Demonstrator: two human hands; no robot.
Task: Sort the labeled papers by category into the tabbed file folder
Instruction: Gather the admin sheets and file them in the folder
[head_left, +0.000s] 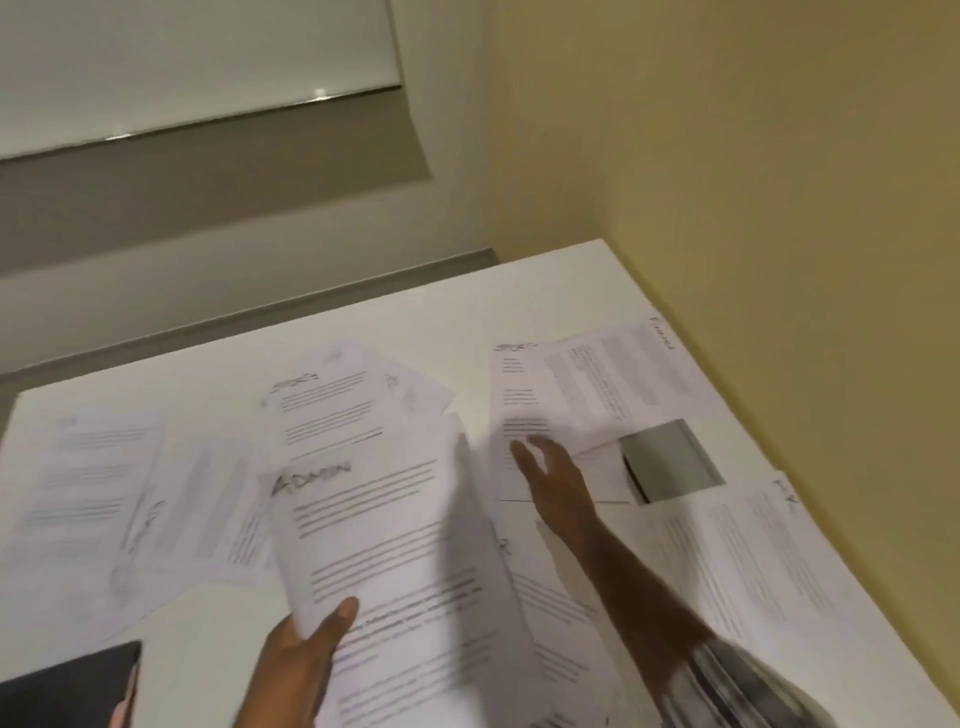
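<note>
My left hand (306, 644) grips a stack of papers lifted off the table, thumb on top; the top sheet (384, 545) is hand-labeled ADMIN. My right hand (550, 473) reaches forward with fingers spread, touching a sheet labeled SPORTS (514, 395) at the right middle. Another SPORTS sheet (322, 410) lies behind the held stack. Several more labeled papers are scattered over the white table (467, 322). A dark folder corner (72, 686) shows at the bottom left. The picture is motion-blurred.
A sheet with a sideways label (634, 369) overlaps the right SPORTS sheet. A grey rectangular opening or box (670, 462) sits near the table's right edge. Walls close in behind and to the right of the table. Papers (88, 483) cover the left side.
</note>
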